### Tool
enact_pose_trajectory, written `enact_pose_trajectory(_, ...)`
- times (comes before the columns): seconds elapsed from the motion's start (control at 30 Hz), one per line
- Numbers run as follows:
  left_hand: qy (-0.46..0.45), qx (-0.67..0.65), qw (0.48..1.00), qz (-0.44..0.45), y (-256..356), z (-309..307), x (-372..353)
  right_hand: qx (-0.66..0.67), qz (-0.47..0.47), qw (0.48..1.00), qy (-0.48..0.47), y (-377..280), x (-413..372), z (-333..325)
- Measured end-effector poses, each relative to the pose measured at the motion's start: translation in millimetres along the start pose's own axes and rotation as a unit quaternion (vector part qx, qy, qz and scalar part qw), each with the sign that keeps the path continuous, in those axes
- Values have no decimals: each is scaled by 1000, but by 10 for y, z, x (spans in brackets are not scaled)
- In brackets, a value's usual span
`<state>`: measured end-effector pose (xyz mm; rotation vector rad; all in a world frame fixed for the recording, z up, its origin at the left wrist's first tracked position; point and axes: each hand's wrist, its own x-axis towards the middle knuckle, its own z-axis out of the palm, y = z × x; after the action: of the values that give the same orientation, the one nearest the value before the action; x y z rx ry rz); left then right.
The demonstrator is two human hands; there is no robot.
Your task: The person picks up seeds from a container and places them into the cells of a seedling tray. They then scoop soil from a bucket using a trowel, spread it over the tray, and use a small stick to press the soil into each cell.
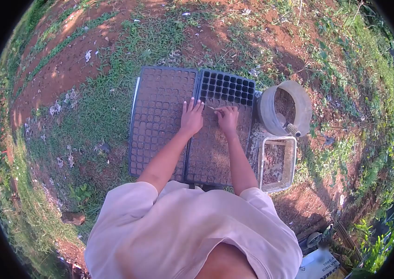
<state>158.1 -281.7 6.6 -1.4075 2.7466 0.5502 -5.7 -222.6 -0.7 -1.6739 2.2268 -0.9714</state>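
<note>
Two black seedling trays lie side by side before me. The left seedling tray has brown soil in its cells. In the right seedling tray most cells hold soil, while several rows at the far end are bare black cups. My left hand rests with fingers stretched out over the seam between the trays. Over the right tray, my right hand is closed in a pinch on a thin pale stick, which points left toward my left fingertips. Its tip is too small to make out clearly.
To the right stands a round translucent tub with soil inside and a knobbly pale object at its near rim. Nearer me is a rectangular container holding small reddish bits. Grass and red earth surround the trays.
</note>
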Motion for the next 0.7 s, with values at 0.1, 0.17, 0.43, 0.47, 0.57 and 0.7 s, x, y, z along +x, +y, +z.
enact_pose_trajectory(0.1,-11,13,1000,-1,11,-19,30,-37,-45,998,-10,38,108,45)
enact_pose_trajectory(0.17,-16,13,1000,-2,-1,-35,47,-18,-43,999,-6,64,192,66)
enact_pose_trajectory(0.43,-40,35,999,1,-2,-69,74,20,0,1000,0,185,288,32)
enact_pose_trajectory(0.47,-39,34,999,0,-6,-70,70,15,-14,1000,-13,196,259,13)
enact_pose_trajectory(0.57,-28,40,999,6,-12,-30,76,12,-29,999,-27,188,266,1)
enact_pose_trajectory(0.7,-27,32,999,7,-11,-42,62,-5,-11,1000,0,147,331,61)
